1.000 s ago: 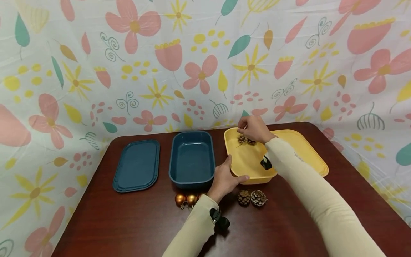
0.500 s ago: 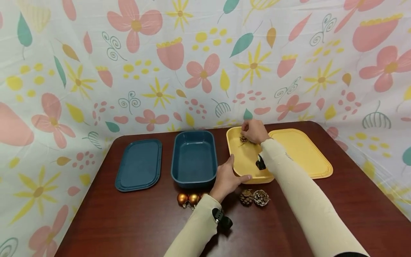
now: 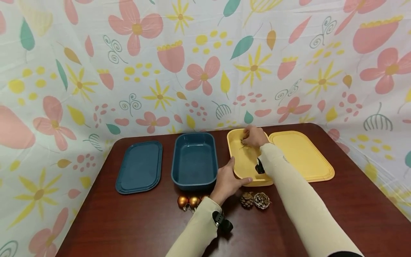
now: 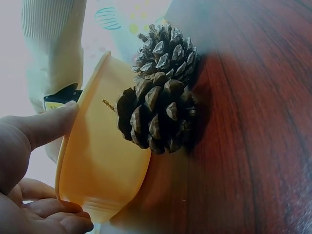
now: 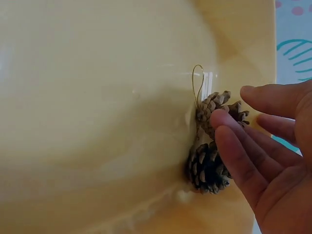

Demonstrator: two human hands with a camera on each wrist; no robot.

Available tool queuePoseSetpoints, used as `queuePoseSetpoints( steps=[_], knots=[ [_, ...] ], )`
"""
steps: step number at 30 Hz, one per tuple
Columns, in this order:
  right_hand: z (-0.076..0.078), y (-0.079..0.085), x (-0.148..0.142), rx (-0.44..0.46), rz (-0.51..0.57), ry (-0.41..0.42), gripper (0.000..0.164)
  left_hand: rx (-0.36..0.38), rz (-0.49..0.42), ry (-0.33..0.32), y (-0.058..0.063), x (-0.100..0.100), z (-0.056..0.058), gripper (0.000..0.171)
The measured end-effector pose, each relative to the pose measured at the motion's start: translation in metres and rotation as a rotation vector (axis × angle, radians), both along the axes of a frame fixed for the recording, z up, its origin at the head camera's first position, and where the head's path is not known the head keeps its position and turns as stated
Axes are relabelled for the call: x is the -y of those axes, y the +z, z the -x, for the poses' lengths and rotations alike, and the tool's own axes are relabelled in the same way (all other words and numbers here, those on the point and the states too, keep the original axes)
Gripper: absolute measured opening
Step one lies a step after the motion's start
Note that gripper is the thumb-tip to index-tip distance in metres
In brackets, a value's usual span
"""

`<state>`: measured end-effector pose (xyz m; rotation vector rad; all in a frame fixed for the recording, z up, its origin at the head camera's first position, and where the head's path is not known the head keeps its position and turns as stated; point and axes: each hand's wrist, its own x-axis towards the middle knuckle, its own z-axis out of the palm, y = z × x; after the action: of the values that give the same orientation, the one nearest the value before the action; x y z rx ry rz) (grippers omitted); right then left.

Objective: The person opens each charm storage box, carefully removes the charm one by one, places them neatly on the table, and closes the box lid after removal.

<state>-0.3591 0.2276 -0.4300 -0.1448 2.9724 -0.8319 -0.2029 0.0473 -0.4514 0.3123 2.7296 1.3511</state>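
Note:
In the head view, my left hand (image 3: 226, 180) spans the near left corner of a yellow box (image 3: 242, 162), thumb along the near side, fingers along the left side. The left wrist view shows the thumb (image 4: 53, 124) at the box's rim. My right hand (image 3: 256, 136) is inside the far end of the box. In the right wrist view its fingers (image 5: 239, 151) touch or nearly touch a pinecone (image 5: 210, 112) with a gold loop of string; the thumb stands apart. A second pinecone (image 5: 208, 168) lies beside it, partly behind the fingers.
Two pinecones (image 3: 254, 200) lie in front of the yellow box. Several copper-coloured baubles (image 3: 188, 201) sit left of my left wrist, partly hidden. A blue box (image 3: 194, 160), a blue lid (image 3: 140, 167) and a yellow lid (image 3: 298, 155) lie on the dark wooden table (image 3: 141, 221).
My right hand has moved down toward the pinecones at the box's far end, covering more of them. My left hand keeps its place at the box's corner.

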Motion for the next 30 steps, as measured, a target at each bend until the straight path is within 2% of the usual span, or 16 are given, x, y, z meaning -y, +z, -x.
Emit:
queuePoseSetpoints(
  steps=[5, 11, 18, 24, 30],
  knots=[
    [0.003, -0.005, 0.000, 0.010, -0.081, 0.040, 0.046, -0.006, 0.005, -0.001, 0.000, 0.000, 0.000, 0.100],
    [0.005, -0.010, -0.001, -0.045, -0.216, 0.068, 0.036, 0.005, 0.005, -0.008, 0.001, 0.001, -0.001, 0.100],
    [0.002, -0.010, 0.000, -0.071, -0.263, 0.100, 0.032, 0.008, 0.003, -0.010, 0.000, 0.001, -0.002, 0.101],
    [-0.001, -0.011, -0.001, -0.103, -0.281, 0.110, 0.019, 0.006, -0.005, -0.013, -0.001, 0.000, -0.003, 0.101],
    [0.001, -0.013, -0.001, -0.158, -0.308, 0.143, 0.020, -0.002, 0.003, 0.003, 0.000, 0.001, -0.001, 0.102]
  ],
)
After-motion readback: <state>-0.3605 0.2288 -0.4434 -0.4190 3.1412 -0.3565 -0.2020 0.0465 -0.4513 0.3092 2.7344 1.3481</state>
